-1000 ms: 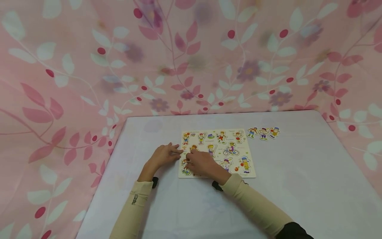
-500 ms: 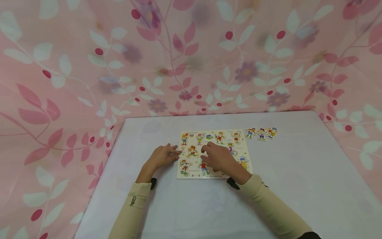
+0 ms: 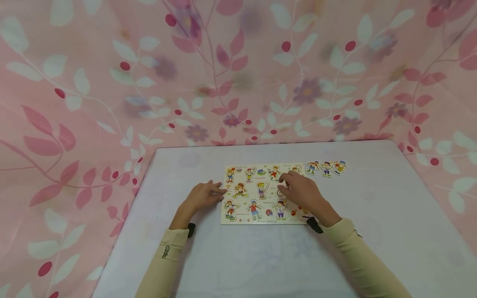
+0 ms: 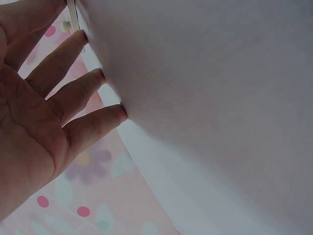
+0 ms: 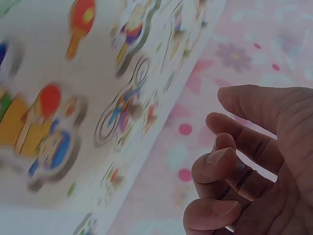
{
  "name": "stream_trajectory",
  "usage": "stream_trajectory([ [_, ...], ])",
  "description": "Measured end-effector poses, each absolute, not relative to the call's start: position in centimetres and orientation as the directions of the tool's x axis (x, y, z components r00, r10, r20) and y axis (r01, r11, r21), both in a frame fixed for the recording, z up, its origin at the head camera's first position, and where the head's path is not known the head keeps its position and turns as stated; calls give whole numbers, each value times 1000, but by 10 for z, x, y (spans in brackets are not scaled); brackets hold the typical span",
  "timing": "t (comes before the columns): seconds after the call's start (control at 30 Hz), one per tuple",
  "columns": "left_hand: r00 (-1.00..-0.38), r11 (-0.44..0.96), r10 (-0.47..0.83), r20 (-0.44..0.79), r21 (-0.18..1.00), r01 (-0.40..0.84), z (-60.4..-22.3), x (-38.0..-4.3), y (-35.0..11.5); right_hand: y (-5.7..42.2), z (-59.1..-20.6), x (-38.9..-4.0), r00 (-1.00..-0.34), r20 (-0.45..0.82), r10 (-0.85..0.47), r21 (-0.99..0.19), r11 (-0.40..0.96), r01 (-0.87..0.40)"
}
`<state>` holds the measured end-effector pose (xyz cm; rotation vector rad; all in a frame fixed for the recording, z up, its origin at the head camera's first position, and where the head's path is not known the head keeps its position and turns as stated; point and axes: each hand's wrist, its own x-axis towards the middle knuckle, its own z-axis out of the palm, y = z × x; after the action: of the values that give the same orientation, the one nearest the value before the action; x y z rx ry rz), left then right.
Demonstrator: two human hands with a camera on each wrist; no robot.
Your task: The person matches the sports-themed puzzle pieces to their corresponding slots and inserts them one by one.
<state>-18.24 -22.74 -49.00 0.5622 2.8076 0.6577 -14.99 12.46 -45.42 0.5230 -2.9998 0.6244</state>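
Note:
A wooden peg-style picture board with cut-out sports figures lies on the table in the head view. My left hand rests by its left edge, fingers spread. In the left wrist view the fingertips of the left hand touch the white cloth, with a sliver of the board's edge above. Over the right side of the board hovers my right hand, covering part of the cyclist figure. The right wrist view has the right hand with loosely bent fingers and nothing between them; below lies the cyclist piece.
Several loose figure pieces, including a purple-trousered one, lie beside the board's upper right corner. The table has a white cloth. A pink floral curtain stands behind and at the sides.
My right hand has moved rightward from the board's left part to its right side, uncovering the figures at left and centre. The left hand has stayed in place.

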Motion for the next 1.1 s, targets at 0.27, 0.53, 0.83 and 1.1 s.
stream_trajectory([
  [0.27,-909,830,405,-99,457,320,-490,-182,-228,156,-460,-159,-962,102,-253,-395,877,-273],
  [0.53,-902,816,424,-79,465,343,-491,-183,-228,180,-469,-167,-981,42,-190,-421,887,-189],
  [0.83,-908,824,409,-89,463,326,-489,-182,-227,198,-472,-178,-986,59,-158,-423,890,-168],
  [1.1,-905,818,419,-78,466,338,-491,-183,-228,214,-477,-190,-992,20,-128,-434,892,-124],
])
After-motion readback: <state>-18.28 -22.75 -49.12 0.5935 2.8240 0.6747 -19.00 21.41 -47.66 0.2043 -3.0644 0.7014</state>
